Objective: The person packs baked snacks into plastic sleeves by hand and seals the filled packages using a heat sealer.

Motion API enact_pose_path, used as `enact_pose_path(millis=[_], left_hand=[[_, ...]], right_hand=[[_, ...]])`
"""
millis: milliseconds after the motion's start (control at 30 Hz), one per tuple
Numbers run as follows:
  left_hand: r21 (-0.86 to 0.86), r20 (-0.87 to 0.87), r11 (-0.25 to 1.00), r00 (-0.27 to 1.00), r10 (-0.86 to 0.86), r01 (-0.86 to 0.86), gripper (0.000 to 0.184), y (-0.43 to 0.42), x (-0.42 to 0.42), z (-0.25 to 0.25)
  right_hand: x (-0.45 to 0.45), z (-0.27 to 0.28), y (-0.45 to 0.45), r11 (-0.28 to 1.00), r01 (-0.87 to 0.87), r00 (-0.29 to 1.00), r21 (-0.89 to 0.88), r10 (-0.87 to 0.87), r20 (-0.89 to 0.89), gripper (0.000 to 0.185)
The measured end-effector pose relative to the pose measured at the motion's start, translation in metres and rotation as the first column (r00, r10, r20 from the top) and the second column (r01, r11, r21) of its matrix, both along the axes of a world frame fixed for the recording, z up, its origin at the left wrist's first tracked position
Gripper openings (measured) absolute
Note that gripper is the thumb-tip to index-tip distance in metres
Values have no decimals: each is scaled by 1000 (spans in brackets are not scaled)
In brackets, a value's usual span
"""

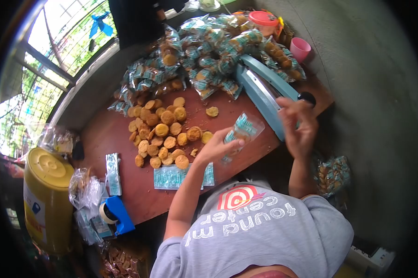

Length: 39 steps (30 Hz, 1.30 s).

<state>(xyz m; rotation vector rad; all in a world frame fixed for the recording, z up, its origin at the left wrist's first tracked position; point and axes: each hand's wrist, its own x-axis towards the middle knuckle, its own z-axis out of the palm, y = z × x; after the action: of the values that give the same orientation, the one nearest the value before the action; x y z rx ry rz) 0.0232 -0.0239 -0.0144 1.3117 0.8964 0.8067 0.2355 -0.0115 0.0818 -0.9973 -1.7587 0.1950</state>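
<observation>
So, watching from my end through the head camera, the thing I'm looking at is a clear packet (pixel 246 126) with teal print, held just left of the teal sealer (pixel 260 97), which I'll use as my landmark. The left hand (pixel 218 147) has it, thumb and fingers closed on its lower part, and I can make out something brown inside. The right hand (pixel 299 118) is at the near end of the sealer, close to the black knob (pixel 307 98) on its raised arm. Those fingers are bent in loosely and pretty blurry, so I honestly can't tell if they touch the knob or hold anything

Left of the sealer there's a loose pile of round golden biscuits (pixel 161 130) on the reddish-brown table (pixel 139 197), plus one stray broken-looking biscuit (pixel 212 111) between pile and sealer. Beyond the sealer and off to its left is a big heap of filled packets (pixel 199 51). A pink cup (pixel 300 49) is past it to the right. Nearer me than the sealer, on the left, I see flat printed wrappers (pixel 172 178), and farther left a blue tape dispenser (pixel 121 215) and a yellow drum (pixel 49 185)
</observation>
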Motion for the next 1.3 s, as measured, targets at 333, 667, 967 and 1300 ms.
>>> enact_pose_path(millis=[333,667,967,1300], left_hand=[[-423,-28,851,935,-355,310,64,126,55,-11],[-498,-162,805,878,-450,321,73,156,57,-11],[-457,119,788,906,-406,413,63,139,29,-29],[-494,111,800,937,-330,340,59,120,8,-32]], right_hand=[[30,6,75,963,98,977,-253,-141,-159,28],[42,-65,49,937,348,920,-41,-332,210,29],[41,-69,49,935,353,919,-33,-339,202,30],[41,-70,49,929,370,907,-21,-357,223,29]])
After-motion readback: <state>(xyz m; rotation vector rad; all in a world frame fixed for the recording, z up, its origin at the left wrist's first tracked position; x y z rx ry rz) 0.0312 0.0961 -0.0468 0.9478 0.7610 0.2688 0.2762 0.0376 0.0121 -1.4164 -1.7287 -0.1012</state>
